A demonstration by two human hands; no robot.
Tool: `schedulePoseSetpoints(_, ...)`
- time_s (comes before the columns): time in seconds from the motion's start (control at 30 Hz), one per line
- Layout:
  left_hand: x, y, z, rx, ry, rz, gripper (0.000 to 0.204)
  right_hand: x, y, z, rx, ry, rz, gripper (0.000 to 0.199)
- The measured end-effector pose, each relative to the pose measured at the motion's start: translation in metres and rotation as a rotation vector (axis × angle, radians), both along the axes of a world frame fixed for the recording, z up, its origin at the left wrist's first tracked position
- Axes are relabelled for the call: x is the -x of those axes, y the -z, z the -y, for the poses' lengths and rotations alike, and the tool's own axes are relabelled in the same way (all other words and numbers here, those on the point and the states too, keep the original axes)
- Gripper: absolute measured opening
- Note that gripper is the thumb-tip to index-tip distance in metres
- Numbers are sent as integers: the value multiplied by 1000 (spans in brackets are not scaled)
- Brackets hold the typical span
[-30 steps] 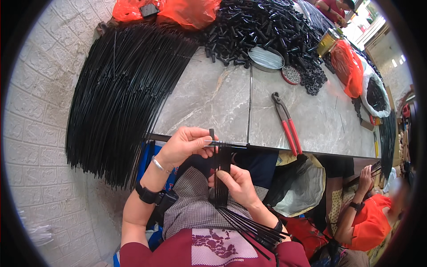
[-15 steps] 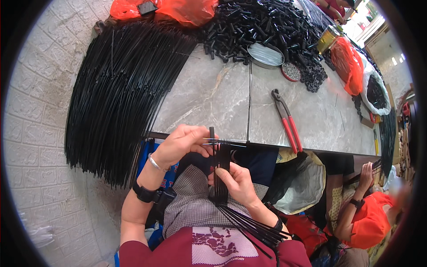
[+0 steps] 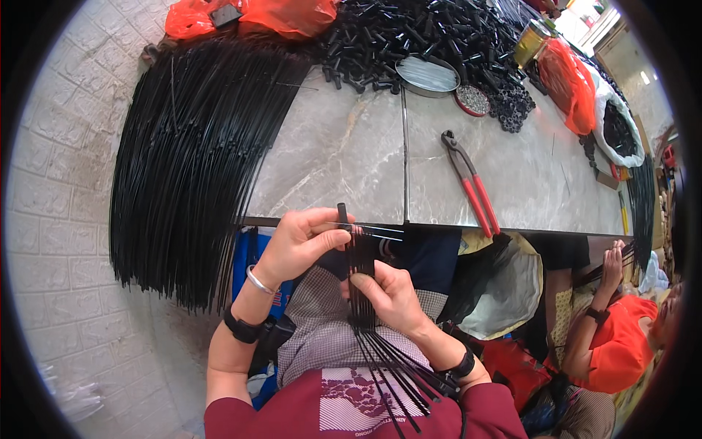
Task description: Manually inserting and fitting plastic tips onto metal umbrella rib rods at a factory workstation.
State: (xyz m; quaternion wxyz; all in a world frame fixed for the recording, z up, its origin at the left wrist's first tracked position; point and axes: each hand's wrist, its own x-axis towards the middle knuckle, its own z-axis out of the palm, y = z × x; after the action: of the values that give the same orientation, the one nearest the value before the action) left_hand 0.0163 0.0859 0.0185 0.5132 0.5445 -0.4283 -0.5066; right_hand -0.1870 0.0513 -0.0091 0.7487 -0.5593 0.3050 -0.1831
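In front of my lap my right hand [image 3: 384, 296] is closed round a flat row of thin black rods [image 3: 361, 256], its thumb pressed across their front. The rods' lower ends fan out toward my right forearm. At the row's upper left stands a thicker black rod [image 3: 342, 214]. My left hand [image 3: 314, 238] pinches beside that rod, thumb and fingers closed at thin shiny wires [image 3: 384, 234], which cross the upper part of the row and stick out to the right. The exact fingertip contact is partly hidden.
A grey marble-look table [image 3: 329, 146] bears a large bundle of black rods [image 3: 197, 161], a heap of black tubes [image 3: 431, 36], red-handled pliers [image 3: 475, 186], an oval tin [image 3: 428, 77] and a red-rimmed dish [image 3: 472, 101]. A lined sack [image 3: 504, 293] stands below. Another person [image 3: 621, 336] works at right.
My left thumb has come forward to the rods, and its fingers are closer together. The rods' lower ends have spread wider. My right hand keeps its grip. The whole view has shifted slightly.
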Motion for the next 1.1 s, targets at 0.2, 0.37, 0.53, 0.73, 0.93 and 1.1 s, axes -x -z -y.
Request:
schedulePoseSetpoints(0.2,-1,8,-5,6,-8,-5,26,-1,-3,3,38,-35,-16,18)
schedulePoseSetpoints(0.37,-1,3,-9,27,9,-5,27,-2,0,3,-87,-79,45,17)
schedulePoseSetpoints(0.53,-1,2,-11,56,36,-40,25,-2,-2,5,-235,-83,87,18)
schedulePoseSetpoints(0.73,1,4,-11,64,40,-138,25,-2,0,2,-234,-68,85,19)
schedulePoseSetpoints(0.93,1,5,-7,116,18,-103,24,-2,0,0,-185,-51,37,20)
schedulePoseSetpoints(1.1,7,4,-10,52,-91,-203,33,-2,4,7,-190,-88,70,20)
